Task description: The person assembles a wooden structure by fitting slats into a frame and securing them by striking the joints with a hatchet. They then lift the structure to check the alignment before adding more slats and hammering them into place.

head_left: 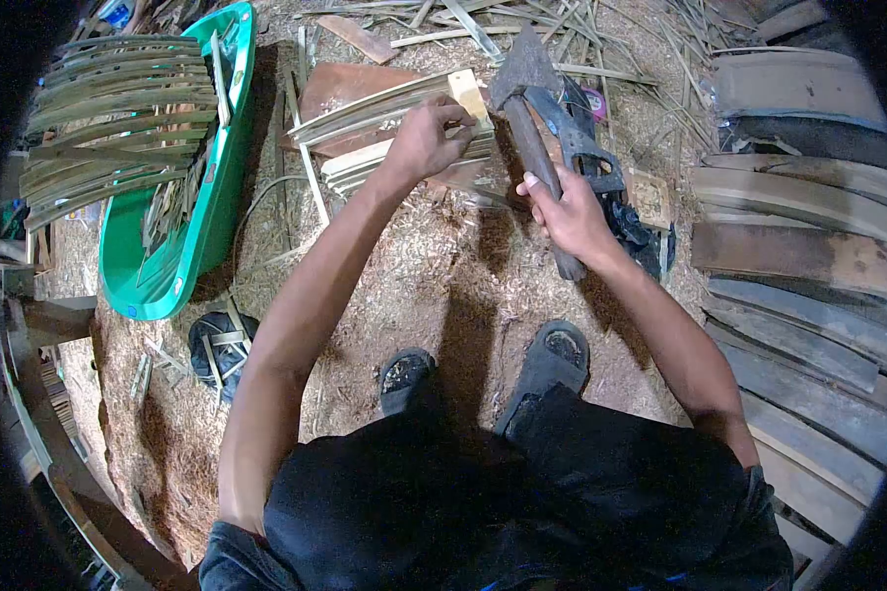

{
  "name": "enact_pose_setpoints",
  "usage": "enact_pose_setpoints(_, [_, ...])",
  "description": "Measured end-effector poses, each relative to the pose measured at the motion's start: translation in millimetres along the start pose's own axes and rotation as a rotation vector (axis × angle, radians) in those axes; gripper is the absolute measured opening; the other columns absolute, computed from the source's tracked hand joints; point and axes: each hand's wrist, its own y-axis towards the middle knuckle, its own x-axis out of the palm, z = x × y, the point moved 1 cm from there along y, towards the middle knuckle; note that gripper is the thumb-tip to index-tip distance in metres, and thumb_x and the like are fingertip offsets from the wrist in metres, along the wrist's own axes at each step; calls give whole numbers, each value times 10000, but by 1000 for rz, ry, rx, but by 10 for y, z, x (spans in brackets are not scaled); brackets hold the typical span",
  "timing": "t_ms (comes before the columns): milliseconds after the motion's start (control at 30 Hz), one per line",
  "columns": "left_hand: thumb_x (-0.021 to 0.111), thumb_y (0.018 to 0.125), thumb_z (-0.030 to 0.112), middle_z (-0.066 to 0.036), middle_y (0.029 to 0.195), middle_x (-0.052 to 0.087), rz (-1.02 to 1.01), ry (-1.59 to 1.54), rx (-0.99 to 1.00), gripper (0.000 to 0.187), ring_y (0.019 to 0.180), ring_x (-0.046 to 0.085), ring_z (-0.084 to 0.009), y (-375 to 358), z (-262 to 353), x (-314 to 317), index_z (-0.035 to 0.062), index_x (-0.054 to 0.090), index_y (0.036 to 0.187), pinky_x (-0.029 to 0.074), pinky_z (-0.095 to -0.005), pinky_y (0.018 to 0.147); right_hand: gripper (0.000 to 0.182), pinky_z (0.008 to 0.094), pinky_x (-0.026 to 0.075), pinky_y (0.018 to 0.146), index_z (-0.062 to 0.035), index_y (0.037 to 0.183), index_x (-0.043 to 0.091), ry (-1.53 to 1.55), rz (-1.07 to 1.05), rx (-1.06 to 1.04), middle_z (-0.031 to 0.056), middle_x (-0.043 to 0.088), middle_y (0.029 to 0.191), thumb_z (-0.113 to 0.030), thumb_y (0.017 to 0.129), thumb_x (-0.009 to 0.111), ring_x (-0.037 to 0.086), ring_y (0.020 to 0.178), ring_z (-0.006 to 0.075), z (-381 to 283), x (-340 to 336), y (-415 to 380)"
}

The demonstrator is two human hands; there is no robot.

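Observation:
My right hand (567, 212) is wrapped round the wooden handle of a hammer-like tool (527, 74) with a broad, pointed dark metal head, held up in front of me. My left hand (431, 138) is closed, with fingertips pinched together over the end of a slatted wooden piece (365, 110); what is between the fingers is too small to make out. A pale wood block (468, 94) sits at the right end of the slats. Beneath them lies a reddish-brown board (330, 87).
A green tub (128, 281) with wood scraps stands at the left, slatted pieces (118, 108) across it. A handsaw (593, 163) lies beyond my right hand. Curved planks (788, 251) are stacked at the right. A dark round bundle (222, 350) rests at the lower left.

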Motion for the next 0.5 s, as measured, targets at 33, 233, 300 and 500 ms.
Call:
enact_pose_setpoints(33, [688,780,149,-184,1053,651,4,1,2,197,977,644,-350,-2,3,2,45,729,943,531,-407,873,260,249,389,444,-27,982,612,2,-3,0,-25,489,595,-273,1003,528,448,478,61,0,2,-4])
enact_pose_setpoints(233, [693,778,163,-181,1053,647,38,-24,8,198,957,646,-354,-16,10,11,38,725,928,526,-408,860,275,252,398,449,-11,1005,596,-22,-6,-33,-11,509,628,-279,998,537,463,503,66,-1,-27,-25])
enact_pose_setpoints(300, [696,777,174,-183,1042,649,14,-22,-20,201,947,646,-358,-16,10,11,38,726,922,522,-409,850,292,252,413,457,0,1028,587,-49,-9,-51,-2,531,657,-286,994,542,475,516,68,-22,-47,-54])
enact_pose_setpoints(500, [699,756,169,-173,1007,654,20,-65,-45,210,926,653,-341,10,-28,35,36,731,915,520,-406,835,363,405,470,682,28,965,603,-108,2,-57,140,600,727,-333,940,584,594,702,247,-46,-70,-107])
